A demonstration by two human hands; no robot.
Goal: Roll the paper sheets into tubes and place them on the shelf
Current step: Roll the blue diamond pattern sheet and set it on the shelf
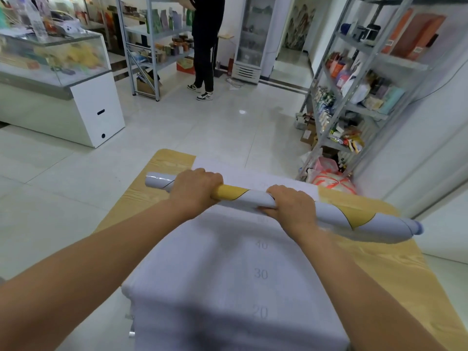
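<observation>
A long paper tube (243, 196), white with yellow patches and thin black lines, lies crosswise over the wooden table (395, 272). My left hand (195, 188) grips the tube near its left end, fingers curled over the top. My right hand (291, 206) grips it to the right of the middle, thumb underneath. Beneath the tube a large white sheet (228, 287) with faint printed numbers lies flat and hangs over the near table edge. A metal shelf (359, 79) stands to the right.
Packed goods fill the right shelf, and bags (329, 173) sit on the floor at its foot. A glass display counter (53, 79) stands at the left. A person in black (205, 46) stands at a second shelf (152, 41) at the back.
</observation>
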